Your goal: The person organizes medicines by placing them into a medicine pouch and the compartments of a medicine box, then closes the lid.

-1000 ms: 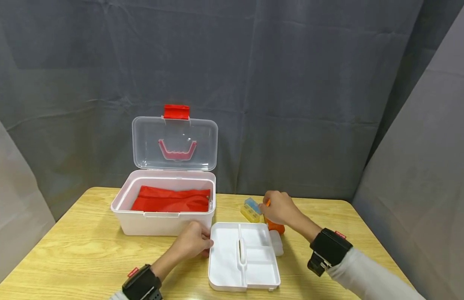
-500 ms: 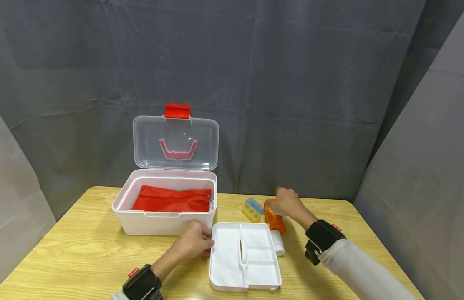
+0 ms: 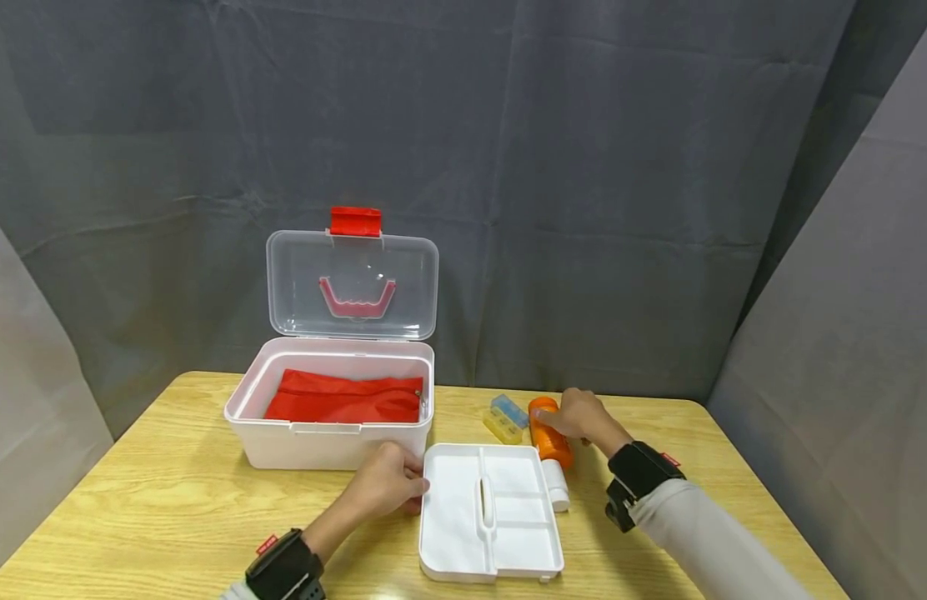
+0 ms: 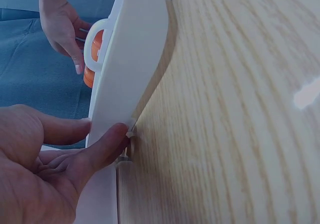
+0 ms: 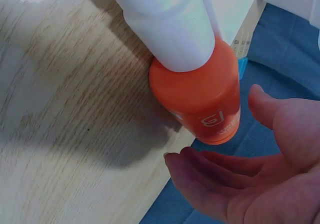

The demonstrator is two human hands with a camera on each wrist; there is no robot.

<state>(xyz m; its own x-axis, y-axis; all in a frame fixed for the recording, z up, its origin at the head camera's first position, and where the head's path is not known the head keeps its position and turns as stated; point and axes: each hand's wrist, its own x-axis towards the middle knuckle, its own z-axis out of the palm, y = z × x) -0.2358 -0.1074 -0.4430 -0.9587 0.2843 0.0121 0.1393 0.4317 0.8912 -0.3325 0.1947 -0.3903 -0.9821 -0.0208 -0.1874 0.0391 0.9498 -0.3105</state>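
Observation:
In the head view my left hand pinches the left edge of a white divided tray with a raised middle handle. The left wrist view shows thumb and fingertips on either side of the tray's rim. My right hand is at the far end of an orange bottle lying on its side. Its thumb and fingers are spread and apart from the bottle in the right wrist view. A white bottle lies against the orange one, beside the tray. A blue and yellow pill organizer is left of them.
A white box with its clear lid raised stands at the left back. Inside lies a red zippered pouch. Everything sits on a wooden table, with grey cloth hanging behind.
My right hand has moved away from the pill organizer, to the right and slightly nearer, uncovering the orange bottle. The left hand has stayed on the tray's edge.

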